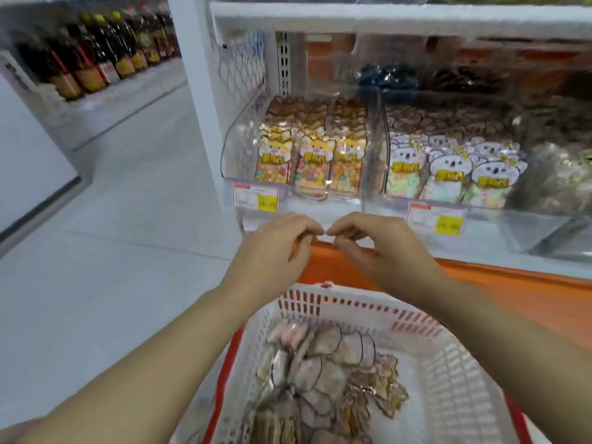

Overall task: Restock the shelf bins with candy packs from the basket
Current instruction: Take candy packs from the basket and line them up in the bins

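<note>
Head view: the left hand (278, 248) and right hand (378, 251) hover side by side at the shelf edge, above the basket (458, 379). Their curled fingertips almost meet, and no pack shows in either; I cannot tell if they pinch something thin. The loose packs (320, 363) lie heaped in the basket, mostly flat and pointing every way; blur hides their prints. The next step is probably a reach down. It's best to take one pack by its top edge, match its print to the cat bin (237, 145) or the koala bin (381, 174), and stand it like the shelved packs: long axis upright, face to the aisle, in rows running front to back
</note>
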Demonstrator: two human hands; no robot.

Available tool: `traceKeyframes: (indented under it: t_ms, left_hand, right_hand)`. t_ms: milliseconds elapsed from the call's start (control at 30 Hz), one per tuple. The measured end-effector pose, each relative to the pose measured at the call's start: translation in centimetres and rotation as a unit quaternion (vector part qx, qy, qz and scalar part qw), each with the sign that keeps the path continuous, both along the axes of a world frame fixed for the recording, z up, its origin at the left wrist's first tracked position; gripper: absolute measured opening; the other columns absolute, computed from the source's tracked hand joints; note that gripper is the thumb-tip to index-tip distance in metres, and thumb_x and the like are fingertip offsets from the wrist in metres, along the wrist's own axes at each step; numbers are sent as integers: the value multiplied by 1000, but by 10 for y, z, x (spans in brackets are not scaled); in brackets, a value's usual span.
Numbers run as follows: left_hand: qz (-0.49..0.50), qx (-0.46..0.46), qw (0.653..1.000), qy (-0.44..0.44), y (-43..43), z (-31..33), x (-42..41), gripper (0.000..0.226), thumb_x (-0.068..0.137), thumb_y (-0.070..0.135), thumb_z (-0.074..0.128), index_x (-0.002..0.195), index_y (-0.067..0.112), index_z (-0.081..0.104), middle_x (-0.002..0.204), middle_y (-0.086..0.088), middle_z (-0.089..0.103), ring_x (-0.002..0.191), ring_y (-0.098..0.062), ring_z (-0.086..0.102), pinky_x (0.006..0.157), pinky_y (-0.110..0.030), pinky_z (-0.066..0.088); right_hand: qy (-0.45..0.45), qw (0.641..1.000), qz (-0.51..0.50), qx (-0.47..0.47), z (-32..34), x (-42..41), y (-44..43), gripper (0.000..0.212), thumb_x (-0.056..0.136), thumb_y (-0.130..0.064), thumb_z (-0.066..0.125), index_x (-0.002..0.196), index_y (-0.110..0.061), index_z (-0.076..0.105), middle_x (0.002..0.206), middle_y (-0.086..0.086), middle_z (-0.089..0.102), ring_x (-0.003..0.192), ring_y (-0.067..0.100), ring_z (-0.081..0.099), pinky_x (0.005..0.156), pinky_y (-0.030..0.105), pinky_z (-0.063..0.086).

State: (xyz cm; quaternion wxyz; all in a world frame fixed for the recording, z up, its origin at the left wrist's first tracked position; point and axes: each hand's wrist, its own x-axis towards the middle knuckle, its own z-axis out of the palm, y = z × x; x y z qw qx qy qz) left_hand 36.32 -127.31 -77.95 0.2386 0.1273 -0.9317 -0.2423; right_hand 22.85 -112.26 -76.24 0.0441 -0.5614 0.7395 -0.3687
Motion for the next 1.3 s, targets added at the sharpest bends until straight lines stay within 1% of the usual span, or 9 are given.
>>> traceKeyframes:
  t_ms: [200,300,367,567,767,900,1033,1167,1300]
  left_hand:
    - [-5,74,956,-283,34,-119,31,18,98,25,53,112,25,64,118,6,66,105,-16,62,87,-34,53]
    - [0,116,917,-381,39,-180,42,13,94,21,52,100,22,64,110,-3,66,101,-24,63,86,-33,51]
    - [6,106,895,-434,38,-210,44,34,92,30,45,123,30,60,121,-8,61,111,-30,57,93,-38,50]
    - [52,91,906,-410,43,-252,35,76,98,37,48,155,54,0,167,1,6,152,-32,9,121,-47,24]
    - [43,75,889,-450,48,-253,17,56,94,35,52,148,43,37,148,1,28,135,-29,31,104,-38,46]
    - [6,28,882,-471,55,-260,20,52,95,40,47,144,48,33,136,1,29,123,-30,44,93,-38,47]
    - [-15,49,867,-496,62,-263,26,54,96,35,48,146,46,32,155,-2,12,122,-31,52,83,-34,50]
    - [-36,88,846,-524,67,-262,23,56,97,37,47,149,50,30,165,2,3,139,-34,41,99,-40,50]
    - [-35,177,840,-511,51,-260,9,49,97,39,50,145,38,48,152,-1,44,131,-18,51,104,-35,48]
  right_hand:
    - [-168,968,-84,166,-120,19,50,13,94,-19,64,103,-26,69,92,-16,67,83,-4,61,72,8,46]
    - [-251,908,-106,319,-181,8,67,16,96,-27,62,111,-24,63,105,-3,65,90,6,62,72,16,49]
    - [-298,866,-122,382,-212,1,75,32,95,-30,62,125,-19,58,117,2,61,96,14,61,71,18,46]
    - [-356,824,-241,370,-264,-13,67,64,93,-34,65,148,-15,38,147,6,44,123,23,51,94,30,44]
    - [-448,786,-250,345,-281,1,33,64,89,-32,69,141,-10,41,112,6,62,85,9,61,60,22,50]
    - [-434,771,-316,343,-295,9,13,89,78,-46,72,149,-10,31,87,0,71,74,10,64,53,25,49]
    - [-381,785,-328,362,-303,3,16,58,77,-37,81,119,-8,55,81,-1,60,66,11,58,46,24,42]
    - [-420,770,-319,361,-304,-6,57,37,75,-26,82,97,-7,58,75,2,54,62,15,58,51,24,42]
    - [-517,752,-304,273,-291,-25,112,36,71,-22,87,101,-12,69,96,3,73,85,20,70,74,34,58]
